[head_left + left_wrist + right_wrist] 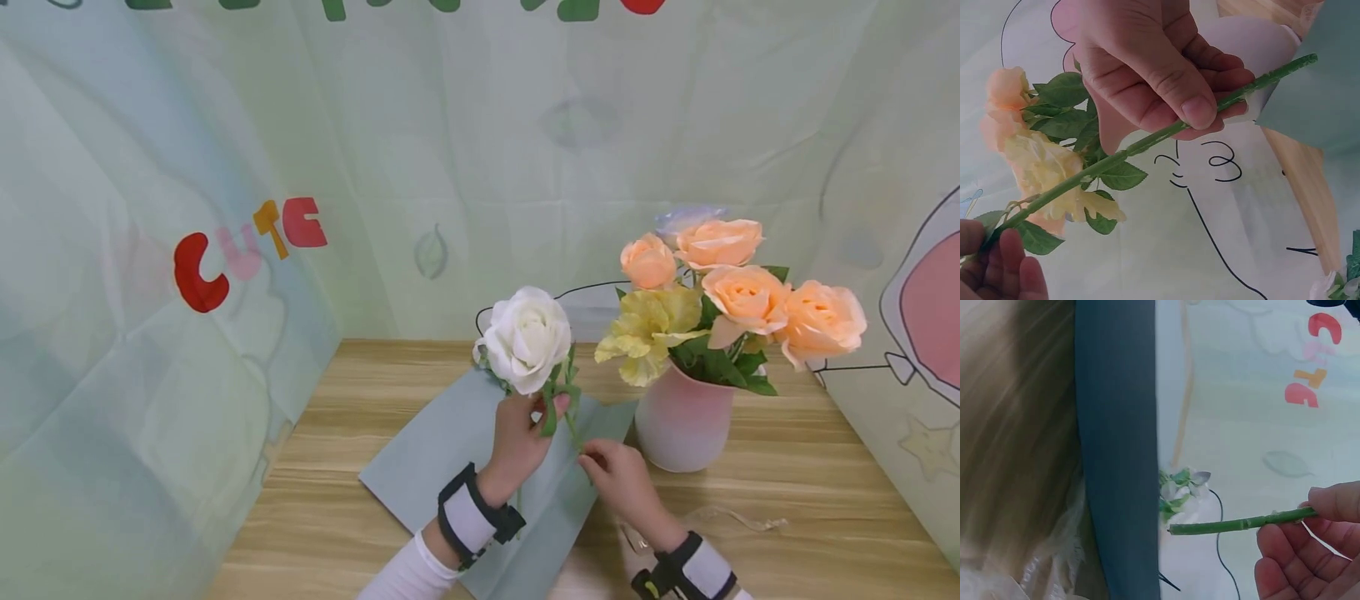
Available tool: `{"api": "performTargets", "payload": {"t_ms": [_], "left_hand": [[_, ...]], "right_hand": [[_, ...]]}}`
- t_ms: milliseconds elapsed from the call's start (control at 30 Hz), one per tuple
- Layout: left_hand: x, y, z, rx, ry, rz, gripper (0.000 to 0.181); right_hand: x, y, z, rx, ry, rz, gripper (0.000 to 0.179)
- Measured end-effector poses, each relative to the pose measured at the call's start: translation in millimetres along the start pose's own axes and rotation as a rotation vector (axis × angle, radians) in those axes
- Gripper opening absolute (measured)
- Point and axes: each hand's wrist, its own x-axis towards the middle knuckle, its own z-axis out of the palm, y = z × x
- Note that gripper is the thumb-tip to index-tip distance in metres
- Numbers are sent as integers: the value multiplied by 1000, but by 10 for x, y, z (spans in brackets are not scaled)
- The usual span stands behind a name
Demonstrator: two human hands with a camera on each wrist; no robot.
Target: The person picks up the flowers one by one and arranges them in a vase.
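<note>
A white artificial rose (527,337) is held up over a sheet of grey-blue wrapping paper (431,437). Just beneath the bloom, my left hand (519,437) grips its green stem (1104,165). Farther down, my right hand (624,482) pinches the same stem between thumb and fingers, and the cut end sticks out past them in both wrist views. Small white flowers with green leaves (1182,494) lie at the paper's far side, partly hidden behind the rose in the head view. The paper is creased, with its right side raised.
Right of the paper stands a pink-and-white vase (684,425) with peach roses (746,298), a yellow flower (651,329) and a bluish bloom (686,218). A thin pale strip (742,520) lies on the wooden table (810,467). Printed cloth (450,167) surrounds it.
</note>
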Motion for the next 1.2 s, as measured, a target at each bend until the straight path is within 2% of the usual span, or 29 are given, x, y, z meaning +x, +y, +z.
{"api": "performTargets", "payload": {"t_ms": [233,333,500,800,1200], "left_hand": [[149,89,-56,-24,23,52,30],[220,125,-74,-38,31,79,28],[312,193,-100,-73,37,103,19],[423,295,-119,-34,66,154,48],[655,477,-89,-113,20,167,57]], "right_hand": [[12,-56,-107,-62,155,-154,7],[25,-90,-159,-75,198,-210,9],[40,-155,-254,-60,219,-237,9],[92,-193,-405,-70,309,-300,10],[232,-228,-640,-133,403,-360,10]]}}
